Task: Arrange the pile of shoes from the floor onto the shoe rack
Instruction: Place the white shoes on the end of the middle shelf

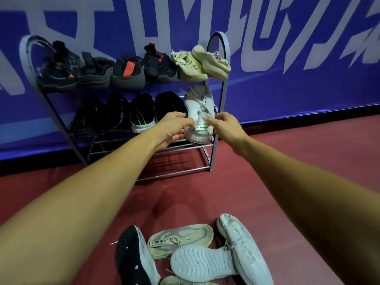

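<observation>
A grey metal shoe rack [225, 58] stands against the blue wall. Its top shelf carries several black shoes [127, 72] and a beige pair [202, 62] at the right end. The middle shelf holds several black shoes [141, 114]. At that shelf's right end sits a white sneaker [198, 103], heel toward me. My left hand [174, 125] grips its heel from the left and my right hand [225, 126] pinches it from the right. On the floor near me lies a pile: a black-soled shoe [131, 256], a beige shoe [181, 237] and white shoes [242, 251].
The rack's bottom shelf [174, 171] shows bare bars. Red floor [287, 161] spreads to the right of the rack and between rack and pile. A blue banner wall [287, 58] with pale letters runs behind.
</observation>
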`<state>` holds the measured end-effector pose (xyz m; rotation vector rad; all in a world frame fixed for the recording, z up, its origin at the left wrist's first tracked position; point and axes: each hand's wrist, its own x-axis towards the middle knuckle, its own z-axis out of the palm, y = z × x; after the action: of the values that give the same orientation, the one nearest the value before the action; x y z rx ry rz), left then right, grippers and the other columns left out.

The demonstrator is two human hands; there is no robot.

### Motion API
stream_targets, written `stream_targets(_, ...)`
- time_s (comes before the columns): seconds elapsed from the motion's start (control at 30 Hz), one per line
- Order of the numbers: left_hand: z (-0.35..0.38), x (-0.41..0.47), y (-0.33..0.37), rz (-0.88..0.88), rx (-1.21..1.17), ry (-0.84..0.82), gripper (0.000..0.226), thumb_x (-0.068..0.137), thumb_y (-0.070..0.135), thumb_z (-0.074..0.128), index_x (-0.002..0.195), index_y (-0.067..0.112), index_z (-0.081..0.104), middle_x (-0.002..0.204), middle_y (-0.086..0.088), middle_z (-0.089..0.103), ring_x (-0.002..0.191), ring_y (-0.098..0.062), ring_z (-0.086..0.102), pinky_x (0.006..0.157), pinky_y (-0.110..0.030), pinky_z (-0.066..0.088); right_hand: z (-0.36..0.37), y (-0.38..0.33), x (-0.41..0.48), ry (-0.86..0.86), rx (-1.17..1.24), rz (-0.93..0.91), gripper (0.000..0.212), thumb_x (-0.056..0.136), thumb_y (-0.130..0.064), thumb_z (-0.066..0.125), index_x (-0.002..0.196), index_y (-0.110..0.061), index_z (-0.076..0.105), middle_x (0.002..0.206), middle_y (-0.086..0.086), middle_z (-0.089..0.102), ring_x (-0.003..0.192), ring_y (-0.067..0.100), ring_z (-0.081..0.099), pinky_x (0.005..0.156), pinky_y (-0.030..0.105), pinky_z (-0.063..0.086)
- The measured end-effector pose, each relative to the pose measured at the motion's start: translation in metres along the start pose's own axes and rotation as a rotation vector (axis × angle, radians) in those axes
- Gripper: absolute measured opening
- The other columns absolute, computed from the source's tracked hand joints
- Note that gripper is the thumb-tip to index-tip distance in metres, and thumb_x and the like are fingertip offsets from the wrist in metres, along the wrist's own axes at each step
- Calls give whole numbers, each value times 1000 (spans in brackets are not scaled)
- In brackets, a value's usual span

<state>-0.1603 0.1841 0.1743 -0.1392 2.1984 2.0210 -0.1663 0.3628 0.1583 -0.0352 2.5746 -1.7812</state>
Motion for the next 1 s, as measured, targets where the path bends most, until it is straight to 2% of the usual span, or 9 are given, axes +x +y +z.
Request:
stream_targets(0.1,-2,8,-4,11,14,56,61,80,8,70,137,11,49,90,-2,63,64,-7,56,60,-21,49,11,-2,9,-44,202,84,11,85,-23,62,84,-12,62,51,-9,49,51,8,42,56,25,34)
stream_targets(0.23,-9,20,-10,40,123,8,63,71,32,79,128,16,59,104,-1,73,85,-13,65,74,-25,49,17,-3,20,-9,266,110,6,83,-21,63,78,-18,64,56,-13,52,49,5,42,54,23,32)
stream_targets(0.33,-9,27,-16,118,216,-44,68,54,45,87,114,23,66,97,8,77,87,-4,71,74,-19,52,20,-1,28,-11,293,98,16,85,-23,62,69,-22,61,49,-16,53,39,-1,42,50,20,32)
stream_targets(0.43,-9,40,-24,185,356,13,91,42,44,91,124,19,61,109,5,74,102,-12,69,98,-33,52,23,5,35,0,339,132,16,79,-35,63,70,-23,59,56,-12,53,46,6,42,55,25,31)
stream_targets(0.53,-9,47,-28,212,453,69,102,40,53,89,131,21,58,117,5,70,108,-16,66,101,-41,51,28,15,43,6,360,180,13,80,-35,62,80,-22,61,66,-9,61,56,8,49,59,27,35)
stream_targets(0.6,-7,51,-28,222,498,107,97,42,58,87,129,25,58,120,5,68,114,-18,62,101,-41,50,31,18,48,3,418,179,11,81,-32,60,81,-22,64,62,-15,64,52,3,54,57,23,38)
stream_targets(0.73,-9,62,-36,237,639,210,76,65,57,84,131,32,56,123,-2,61,127,-22,41,94,-27,37,32,21,54,5,472,178,21,74,-39,58,77,-27,75,73,-23,72,74,7,56,69,28,36)
stream_targets(0.87,-6,69,-37,243,813,243,78,71,67,74,137,32,53,125,-4,51,124,-27,36,108,-40,35,34,32,59,-44,436,145,14,69,-15,60,73,-23,71,80,-10,66,72,8,54,62,24,35)
stream_targets(1.0,0,80,-36,248,890,261,77,69,71,72,129,24,58,121,-5,51,120,-29,39,107,-47,37,31,43,73,-39,435,137,58,70,-2,66,126,-18,68,123,-4,69,100,7,57,67,21,37)
